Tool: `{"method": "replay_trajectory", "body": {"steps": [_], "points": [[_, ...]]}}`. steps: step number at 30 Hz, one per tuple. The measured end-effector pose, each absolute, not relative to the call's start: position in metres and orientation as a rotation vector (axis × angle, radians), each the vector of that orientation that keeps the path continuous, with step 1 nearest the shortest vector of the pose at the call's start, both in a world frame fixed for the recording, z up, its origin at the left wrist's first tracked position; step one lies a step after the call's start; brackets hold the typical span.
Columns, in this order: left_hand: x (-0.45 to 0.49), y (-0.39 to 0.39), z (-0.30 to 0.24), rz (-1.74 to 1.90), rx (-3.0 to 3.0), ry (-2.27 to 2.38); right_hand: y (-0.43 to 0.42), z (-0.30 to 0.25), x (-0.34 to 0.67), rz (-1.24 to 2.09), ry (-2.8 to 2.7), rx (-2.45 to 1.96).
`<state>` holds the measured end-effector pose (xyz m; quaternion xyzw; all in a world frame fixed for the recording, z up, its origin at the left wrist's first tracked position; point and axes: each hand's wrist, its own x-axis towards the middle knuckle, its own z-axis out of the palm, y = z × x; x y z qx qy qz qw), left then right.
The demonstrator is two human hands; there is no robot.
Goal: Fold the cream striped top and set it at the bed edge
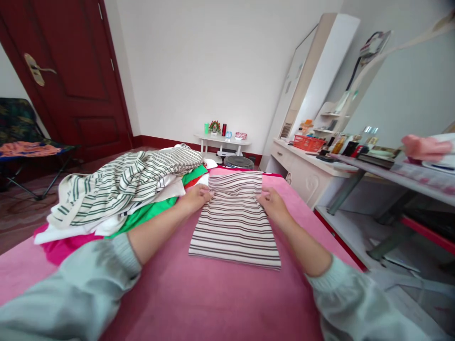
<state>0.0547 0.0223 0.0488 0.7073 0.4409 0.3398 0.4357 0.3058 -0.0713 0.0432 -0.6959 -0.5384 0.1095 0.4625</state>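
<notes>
A folded garment with dark stripes on white (235, 227) lies flat on the pink bed cover (213, 303), its straight hem toward me. Partway up its left edge, my left hand (195, 196) pinches the cloth between thumb and fingers. My right hand (274, 204) grips the opposite edge at about the same height. Between the hands the fabric is bunched in small creases, and its far end lies beyond them. Beside my left forearm is a heap of clothes, topped by a white garment with green stripes (131, 177).
Green cloth (149, 215) and magenta cloth (67, 248) show under the heap. A dressing table (302, 163) with a red basket (308, 143) stands at right. Beyond the bed is a low white table (223, 139). A folding chair (21, 156) sits left, near a dark red door (71, 71).
</notes>
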Motion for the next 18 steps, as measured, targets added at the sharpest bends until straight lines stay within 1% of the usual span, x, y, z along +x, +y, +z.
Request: {"method": "replay_trajectory", "body": {"steps": [2,5,8,13,18], "points": [[0.065,0.037,0.022,0.853,1.906,1.217,-0.058,0.016,0.313,0.154,-1.293,-1.877],[0.069,0.035,0.001,0.834,2.184,1.281,-0.058,-0.003,0.309,0.066,-1.400,-1.885],[0.071,0.028,0.001,0.826,2.332,1.244,-0.058,-0.002,0.304,0.039,-1.545,-1.877],[0.077,0.042,-0.003,0.813,2.354,1.173,-0.050,-0.002,0.306,0.039,-1.579,-1.907],[0.087,0.057,-0.006,1.028,2.424,1.055,-0.054,-0.005,0.304,-0.107,-1.512,-1.832]]}}
